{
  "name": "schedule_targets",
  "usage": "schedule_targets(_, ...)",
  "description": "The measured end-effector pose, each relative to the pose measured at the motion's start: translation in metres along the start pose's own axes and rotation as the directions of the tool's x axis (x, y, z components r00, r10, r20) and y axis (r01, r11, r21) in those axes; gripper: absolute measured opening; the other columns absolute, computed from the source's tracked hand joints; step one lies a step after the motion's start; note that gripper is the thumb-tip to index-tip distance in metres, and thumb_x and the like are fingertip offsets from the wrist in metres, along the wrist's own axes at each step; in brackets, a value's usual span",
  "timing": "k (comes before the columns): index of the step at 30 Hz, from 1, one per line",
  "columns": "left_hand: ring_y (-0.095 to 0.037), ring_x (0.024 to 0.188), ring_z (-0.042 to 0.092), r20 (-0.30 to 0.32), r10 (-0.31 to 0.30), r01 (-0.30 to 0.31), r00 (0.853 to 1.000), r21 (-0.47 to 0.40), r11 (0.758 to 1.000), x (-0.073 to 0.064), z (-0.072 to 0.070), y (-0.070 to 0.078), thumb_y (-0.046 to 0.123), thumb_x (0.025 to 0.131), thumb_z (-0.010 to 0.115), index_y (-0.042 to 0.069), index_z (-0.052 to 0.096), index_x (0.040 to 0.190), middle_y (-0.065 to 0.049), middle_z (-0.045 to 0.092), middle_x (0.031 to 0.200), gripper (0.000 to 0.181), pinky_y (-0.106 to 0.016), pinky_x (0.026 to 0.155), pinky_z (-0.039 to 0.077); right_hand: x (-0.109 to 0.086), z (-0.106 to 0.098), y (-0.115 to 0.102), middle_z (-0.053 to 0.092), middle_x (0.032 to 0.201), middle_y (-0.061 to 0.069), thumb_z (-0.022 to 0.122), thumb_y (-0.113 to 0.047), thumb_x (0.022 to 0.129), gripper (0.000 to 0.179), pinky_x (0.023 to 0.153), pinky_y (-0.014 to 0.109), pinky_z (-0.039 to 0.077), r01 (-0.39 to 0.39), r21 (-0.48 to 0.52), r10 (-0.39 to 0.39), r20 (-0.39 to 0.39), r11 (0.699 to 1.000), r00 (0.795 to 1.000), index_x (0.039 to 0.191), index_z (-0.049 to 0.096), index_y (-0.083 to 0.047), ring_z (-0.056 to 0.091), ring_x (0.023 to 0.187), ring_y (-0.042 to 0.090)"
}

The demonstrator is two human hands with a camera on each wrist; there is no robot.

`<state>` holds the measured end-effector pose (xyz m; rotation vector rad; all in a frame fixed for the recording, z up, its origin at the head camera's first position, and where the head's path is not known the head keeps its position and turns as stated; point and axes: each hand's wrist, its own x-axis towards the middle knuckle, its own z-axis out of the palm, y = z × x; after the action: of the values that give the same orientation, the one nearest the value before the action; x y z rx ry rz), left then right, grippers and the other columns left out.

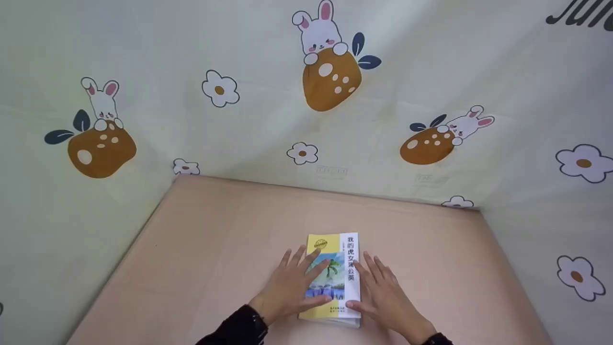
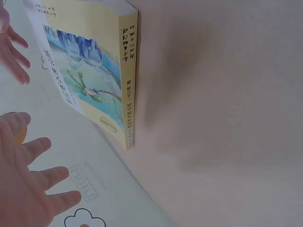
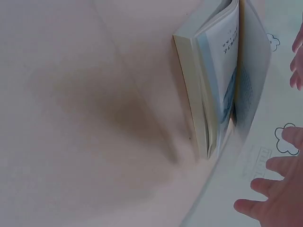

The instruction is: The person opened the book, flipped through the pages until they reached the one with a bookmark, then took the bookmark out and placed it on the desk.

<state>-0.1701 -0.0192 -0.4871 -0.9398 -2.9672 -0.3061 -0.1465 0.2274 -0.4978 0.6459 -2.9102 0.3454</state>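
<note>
A paperback book [image 1: 352,297] with a yellow and white cover and a painted palm tree lies on the pink surface. Its yellow spine [image 2: 128,80] faces left in the head view. Seen from the right wrist, the front cover [image 3: 255,71] stands lifted away from the pages. My left hand [image 1: 287,287] hovers by the book's left side, fingers spread and straight, partly over the cover. Along the opposite side is my right hand [image 1: 388,299], its fingers likewise spread. Both wrist views show the hands apart from the book, holding nothing.
Pale cloth walls with printed rabbits [image 1: 330,57] and flowers surround the pink surface [image 1: 230,239] at the back and sides. The back edge [image 1: 287,184] of that surface meets the cloth. Shadows of the hands fall beside the book.
</note>
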Motion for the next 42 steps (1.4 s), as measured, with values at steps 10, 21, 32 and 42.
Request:
schedule_targets(10, -0.037, 0.138, 0.026, 0.023, 0.005, -0.005, 1.000, -0.026, 1.000, -0.006, 0.018, 0.011, 0.078, 0.078, 0.040, 0.022, 0.028, 0.147, -0.008, 0.026, 0.153, 0.090, -0.053, 0.109, 0.029, -0.007, 0.018, 0.000, 0.021, 0.152, 0.020, 0.054, -0.068, 0.078, 0.091, 0.105, 0.061, 0.029, -0.127, 0.143, 0.114, 0.093, 0.982, 0.989, 0.145, 0.031, -0.011, 0.027, 0.136, 0.043)
schedule_targets(21, -0.038, 0.137, 0.028, 0.051, 0.017, -0.014, 0.999, -0.066, 0.998, -0.010, 0.041, 0.022, 0.077, 0.074, 0.048, 0.022, 0.030, 0.146, -0.011, 0.027, 0.152, 0.093, -0.050, 0.109, 0.031, -0.016, 0.032, 0.002, 0.018, 0.153, 0.021, 0.054, -0.065, 0.080, 0.091, 0.101, 0.062, 0.032, -0.168, 0.263, 0.131, 0.153, 0.950, 0.979, 0.147, 0.026, -0.010, 0.024, 0.136, 0.045)
schedule_targets(32, -0.040, 0.135, 0.030, 0.062, 0.001, 0.003, 0.998, -0.074, 0.997, -0.011, 0.047, 0.023, 0.065, 0.071, 0.064, 0.020, 0.036, 0.143, -0.020, 0.029, 0.149, 0.090, -0.049, 0.108, 0.033, -0.019, 0.042, 0.006, 0.022, 0.150, 0.025, 0.054, -0.063, 0.081, 0.093, 0.105, 0.062, 0.027, -0.160, 0.306, 0.100, 0.200, 0.939, 0.975, 0.147, 0.023, -0.006, 0.022, 0.136, 0.047)
schedule_targets(42, -0.039, 0.134, 0.033, 0.041, -0.024, 0.024, 0.999, 0.001, 1.000, -0.007, 0.056, 0.027, 0.065, 0.073, 0.063, 0.020, 0.043, 0.139, -0.021, 0.034, 0.146, 0.083, -0.048, 0.108, 0.034, -0.022, 0.055, 0.006, 0.025, 0.149, 0.026, 0.059, -0.056, 0.081, 0.090, 0.108, 0.064, 0.015, -0.137, 0.343, 0.090, 0.150, 0.929, 0.985, 0.145, 0.027, -0.002, 0.019, 0.136, 0.048)
